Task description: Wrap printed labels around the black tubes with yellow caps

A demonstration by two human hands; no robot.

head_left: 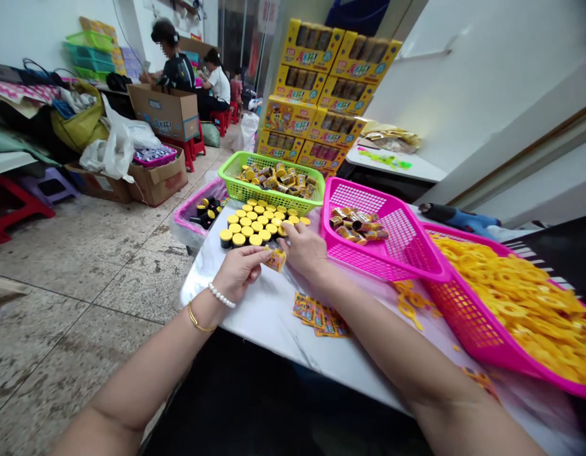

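My left hand [238, 271], with a pearl bracelet and a gold bangle at its wrist, pinches a small printed orange label sleeve [276, 259] between thumb and fingertips. Just to the right, my right hand [305, 250] reaches into the near right side of a group of small black containers with yellow caps [246, 221]. Its curled fingers close on one yellow-capped container [282, 230], which they partly cover. The group stands upright in rows on the white table [259, 291]. Several flat printed labels [320, 315] lie fanned out beneath my right forearm.
Behind the containers is a green basket [271, 201] of wrapped pieces. To the right, a pink basket [388, 263] holds more, beside another with yellow plastic parts [515, 291]. A pink tub [183, 218] stands left. Yellow boxes [297, 117] are stacked behind; people [178, 73] sit farther back.
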